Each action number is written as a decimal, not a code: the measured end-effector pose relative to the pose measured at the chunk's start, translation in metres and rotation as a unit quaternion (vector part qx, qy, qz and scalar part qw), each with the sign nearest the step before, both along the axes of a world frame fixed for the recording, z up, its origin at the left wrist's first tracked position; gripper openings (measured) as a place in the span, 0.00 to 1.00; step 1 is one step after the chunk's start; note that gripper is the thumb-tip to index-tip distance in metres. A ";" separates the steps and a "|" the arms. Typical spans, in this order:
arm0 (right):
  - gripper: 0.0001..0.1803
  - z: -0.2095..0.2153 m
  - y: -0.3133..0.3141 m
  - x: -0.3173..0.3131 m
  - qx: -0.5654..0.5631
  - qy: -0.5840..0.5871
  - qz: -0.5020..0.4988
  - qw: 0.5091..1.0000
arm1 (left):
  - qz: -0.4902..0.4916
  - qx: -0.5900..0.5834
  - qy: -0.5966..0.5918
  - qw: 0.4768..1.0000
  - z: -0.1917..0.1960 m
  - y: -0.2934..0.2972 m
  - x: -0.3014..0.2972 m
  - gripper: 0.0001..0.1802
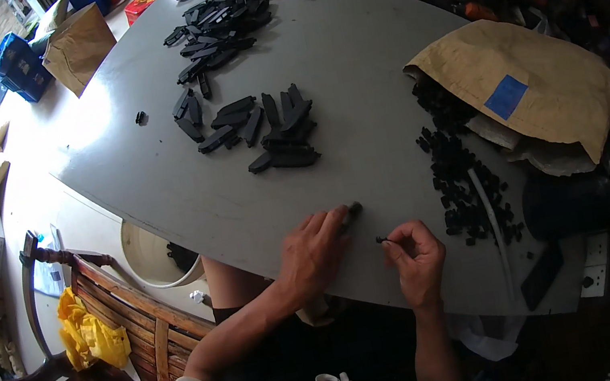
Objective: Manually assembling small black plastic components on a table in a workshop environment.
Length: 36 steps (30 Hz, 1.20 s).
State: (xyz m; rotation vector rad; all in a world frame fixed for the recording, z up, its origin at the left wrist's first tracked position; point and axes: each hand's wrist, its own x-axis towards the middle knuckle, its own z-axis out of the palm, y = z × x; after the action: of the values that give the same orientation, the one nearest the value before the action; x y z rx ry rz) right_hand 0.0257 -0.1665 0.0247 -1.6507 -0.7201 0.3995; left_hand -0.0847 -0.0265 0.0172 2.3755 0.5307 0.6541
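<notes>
My left hand (314, 250) rests at the table's near edge, its fingers closed over a black plastic part (355, 209); only one end of that part shows. Just to the right, my right hand (418, 259) pinches a small black piece (381, 240) between thumb and fingertip, a short gap away from the left hand. Beyond them lies a group of long black plastic parts (291, 157) with angled ends. A heap of small black pieces (460, 183) is spread to the right of my right hand.
A larger pile of long black parts (220, 30) covers the table's (359, 83) far end. At right, a brown paper sack (546, 78) lies open beside a pale strip (484, 199) and a dark flat phone-like object (542, 277). A white bucket (139, 256) and wooden chair (145, 325) stand left.
</notes>
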 end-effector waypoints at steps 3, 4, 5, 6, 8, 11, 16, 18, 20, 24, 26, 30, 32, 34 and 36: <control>0.04 -0.003 -0.001 0.002 0.004 0.017 0.004 1.000 | 0.004 -0.029 0.106 0.994 0.014 -0.010 0.001 0.26; 0.04 -0.004 -0.002 0.003 0.008 0.004 -0.002 1.000 | 0.003 -0.029 0.105 0.994 0.014 -0.006 0.001 0.26; 0.04 -0.003 -0.003 0.004 0.007 0.003 -0.003 1.000 | -0.020 -0.015 0.106 0.994 0.014 0.002 0.000 0.26; 0.04 -0.003 -0.005 0.006 0.023 0.038 -0.004 0.999 | -0.044 -0.001 0.106 0.993 0.014 0.011 0.002 0.26; 0.03 0.000 -0.006 0.005 0.038 0.073 -0.007 0.997 | -0.089 0.043 0.038 0.994 0.019 0.037 0.013 0.23; 0.02 0.003 -0.003 0.004 0.026 0.095 -0.018 0.995 | -0.180 0.073 -0.014 0.981 0.008 0.061 0.027 0.18; 0.02 0.008 0.001 0.000 0.009 0.108 -0.017 0.994 | -0.208 -0.071 0.076 0.973 0.002 0.057 0.022 0.15; 0.02 0.011 0.008 0.000 0.004 0.123 -0.015 0.992 | -0.162 -0.121 0.028 0.979 0.000 0.047 0.014 0.15; 0.02 0.014 0.018 0.001 -0.001 0.137 -0.012 0.990 | -0.142 -0.103 0.008 0.984 -0.003 0.042 0.011 0.16; 0.03 0.011 0.034 0.008 -0.050 0.070 -0.010 0.996 | -0.069 -0.033 -0.018 0.997 -0.001 0.026 0.014 0.19; 0.04 0.009 0.034 0.013 -0.050 0.050 -0.016 0.997 | -0.042 -0.015 0.003 0.999 0.003 0.015 0.017 0.20; 0.04 0.008 0.033 0.018 -0.047 0.065 -0.025 0.996 | -0.008 0.019 0.020 1.000 -0.012 0.009 0.026 0.16; 0.04 0.009 0.033 0.015 -0.100 0.032 -0.003 0.994 | -0.016 -0.007 0.000 1.000 -0.014 0.012 0.024 0.14; 0.04 0.005 0.036 0.012 -0.111 0.029 -0.005 0.993 | -0.023 -0.031 -0.020 0.999 -0.013 0.013 0.023 0.12; 0.04 0.005 0.039 0.010 -0.122 0.026 -0.005 0.992 | -0.017 -0.030 -0.024 0.999 -0.012 0.011 0.025 0.09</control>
State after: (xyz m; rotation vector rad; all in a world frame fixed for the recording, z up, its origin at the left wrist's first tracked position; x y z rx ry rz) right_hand 0.0358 -0.1278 0.0292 -1.8649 -0.6438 0.5385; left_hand -0.0599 -0.0151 0.0054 2.3011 0.4827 0.6693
